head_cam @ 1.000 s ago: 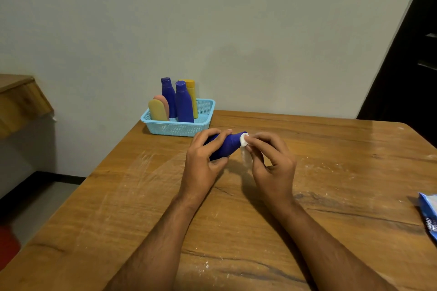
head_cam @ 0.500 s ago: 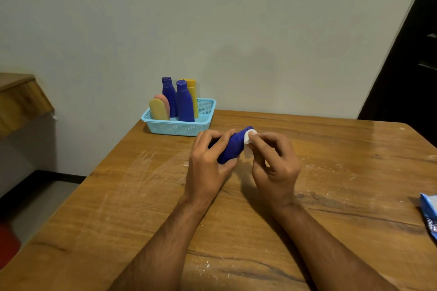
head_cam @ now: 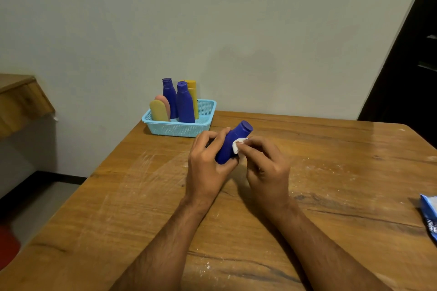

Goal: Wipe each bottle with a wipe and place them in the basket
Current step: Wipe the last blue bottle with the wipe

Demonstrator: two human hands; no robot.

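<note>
The wooden surface stretched wide under my forearms, and at its far left corner sat the light blue basket, already holding two blue bottles, a yellow one and two flatter ones, yellowish and pink, all upright and bunched to its left side. My left hand held the blue bottle just above the surface, near the basket, tilted with its cap up and away from me, my fingers curled around its lower body. My right hand pinched the small white wipe against the bottle's side below the cap. I judged the grip the weak spot: a smooth bottle gone damp could slide out of my left hand if I rubbed hard. The wipe looked small and bunched, so it might miss the part hidden under my fingers. Setting this bottle down carelessly could topple those standing ones. A blue packet lay at the right edge
</note>
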